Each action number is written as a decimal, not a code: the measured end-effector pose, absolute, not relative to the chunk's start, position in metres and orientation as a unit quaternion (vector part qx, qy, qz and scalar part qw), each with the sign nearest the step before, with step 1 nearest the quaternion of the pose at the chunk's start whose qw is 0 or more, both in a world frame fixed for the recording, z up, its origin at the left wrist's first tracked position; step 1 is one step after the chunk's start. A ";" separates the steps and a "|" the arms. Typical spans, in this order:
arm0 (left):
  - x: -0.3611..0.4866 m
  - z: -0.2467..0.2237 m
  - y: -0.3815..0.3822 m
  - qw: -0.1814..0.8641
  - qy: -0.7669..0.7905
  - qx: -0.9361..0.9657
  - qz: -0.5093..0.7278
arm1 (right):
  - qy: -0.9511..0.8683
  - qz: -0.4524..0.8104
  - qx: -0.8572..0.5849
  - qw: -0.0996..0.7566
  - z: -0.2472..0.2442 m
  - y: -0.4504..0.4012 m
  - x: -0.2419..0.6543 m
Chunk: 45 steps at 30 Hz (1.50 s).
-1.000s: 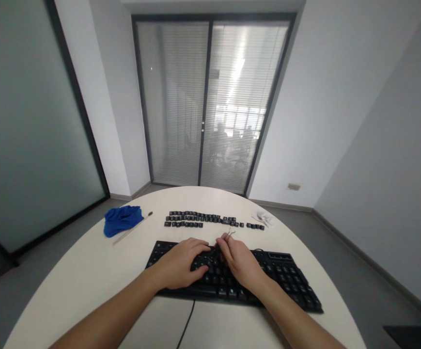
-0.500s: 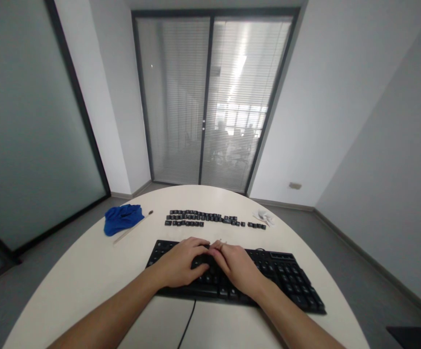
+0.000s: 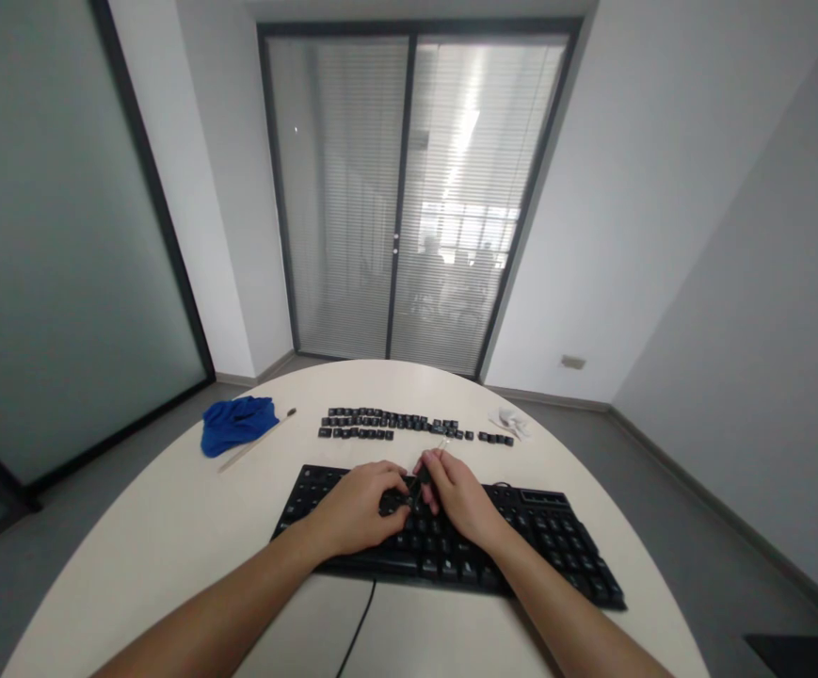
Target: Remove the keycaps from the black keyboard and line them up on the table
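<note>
Beyond a pale round table stands a glass door with blinds, and across the table's near half a black keyboard is laid, its cable run out toward the near edge. Thin, pale wire ends are seen above the right hand, whose thumb and fingers are closed on the tool they belong to; its lower part is hidden. The left hand is rested on the keyboard with thumb and fingers curled apart, and whether anything small is gripped between their tips cannot be told. If the tool is pulled at a slant, a key could be flicked loose or its mount strained, and if the left hand's pressure is eased, the keyboard could be dragged or tipped. Should a wrist be swung far forward, the loose keycaps could be knocked out of their rows. The keyboard lies under both hands, its number pad uncovered to the right of the right hand, while the keycaps are set well beyond the fingertips, between a blue cloth and a crumpled white piece.
</note>
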<state>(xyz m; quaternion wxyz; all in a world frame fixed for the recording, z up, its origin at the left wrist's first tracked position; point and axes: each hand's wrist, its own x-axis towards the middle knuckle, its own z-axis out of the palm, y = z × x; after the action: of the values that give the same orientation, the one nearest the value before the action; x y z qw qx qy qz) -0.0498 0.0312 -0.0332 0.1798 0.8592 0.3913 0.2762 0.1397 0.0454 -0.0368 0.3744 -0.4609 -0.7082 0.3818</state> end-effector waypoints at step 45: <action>-0.051 -0.041 0.031 0.158 0.460 0.825 0.288 | -0.720 0.322 -0.475 0.391 -0.035 0.042 0.141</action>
<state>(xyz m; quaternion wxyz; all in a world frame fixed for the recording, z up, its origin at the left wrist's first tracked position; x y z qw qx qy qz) -0.0512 0.0305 -0.0408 0.1584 0.8245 0.4605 0.2882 0.1413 0.0417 -0.0353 0.3912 -0.4749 -0.7197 0.3217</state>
